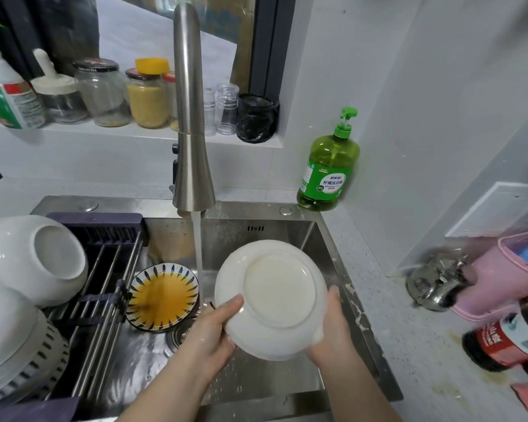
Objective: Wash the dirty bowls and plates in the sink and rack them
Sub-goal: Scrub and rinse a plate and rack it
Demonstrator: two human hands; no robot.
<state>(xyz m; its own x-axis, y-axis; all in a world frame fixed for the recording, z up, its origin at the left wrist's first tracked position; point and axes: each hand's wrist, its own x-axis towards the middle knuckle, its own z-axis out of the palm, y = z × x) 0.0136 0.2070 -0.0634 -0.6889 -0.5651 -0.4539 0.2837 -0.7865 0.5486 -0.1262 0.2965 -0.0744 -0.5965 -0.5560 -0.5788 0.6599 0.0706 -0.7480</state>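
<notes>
Over the steel sink [287, 231] I hold a white plate [275, 296], tilted with its underside toward me. My left hand [214, 330] grips its lower left rim and my right hand [333, 327] grips its right rim. Water runs from the faucet [191, 141] just left of the plate. A small blue-patterned dish [162, 296] with yellow liquid lies on the sink floor at the left. White bowls [34, 257] sit upside down on the rack [104, 287] over the sink's left side.
A green dish-soap bottle [329, 166] stands at the sink's back right corner. Jars [147, 95] line the window ledge. On the right counter lie a pink basket [506, 275], a steel item [436, 284] and a dark sauce bottle [506, 342].
</notes>
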